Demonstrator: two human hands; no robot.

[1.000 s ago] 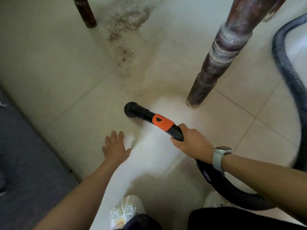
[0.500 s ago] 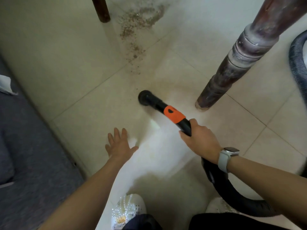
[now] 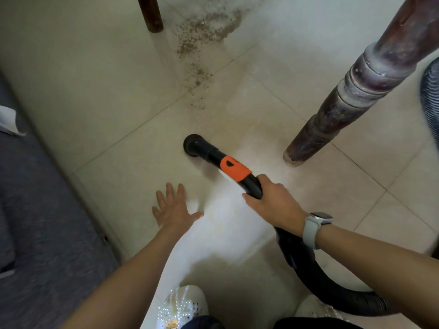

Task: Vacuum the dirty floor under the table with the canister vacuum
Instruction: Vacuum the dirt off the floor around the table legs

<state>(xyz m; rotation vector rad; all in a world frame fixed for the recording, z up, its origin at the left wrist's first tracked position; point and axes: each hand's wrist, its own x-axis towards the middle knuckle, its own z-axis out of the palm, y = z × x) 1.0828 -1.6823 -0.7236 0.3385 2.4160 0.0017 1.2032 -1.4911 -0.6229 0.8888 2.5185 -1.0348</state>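
Note:
My right hand (image 3: pixel 275 205) grips the black vacuum wand (image 3: pixel 213 155) just behind its orange collar (image 3: pixel 234 168). The round nozzle (image 3: pixel 193 146) rests on the pale tiled floor (image 3: pixel 123 96). A patch of brown crumbs and dirt (image 3: pixel 202 36) lies further ahead, apart from the nozzle, near a thin dark table leg (image 3: pixel 150 13). A thick turned wooden table leg (image 3: pixel 332 115) stands to the right of the nozzle. My left hand (image 3: pixel 173 207) lies flat on the floor with its fingers spread, left of the wand. The black hose (image 3: pixel 316 276) curves back under my right forearm.
A dark grey rug or mat (image 3: pixel 35 222) borders the tiles on the left, with a white scrap (image 3: pixel 8 119) on it. The ribbed hose (image 3: pixel 431 91) loops at the right edge. My white shoes (image 3: pixel 183 305) are at the bottom.
The nozzle has slid forward along the tiles toward the dirt patch, and my view has shifted with it. My left hand stays flat on the floor.

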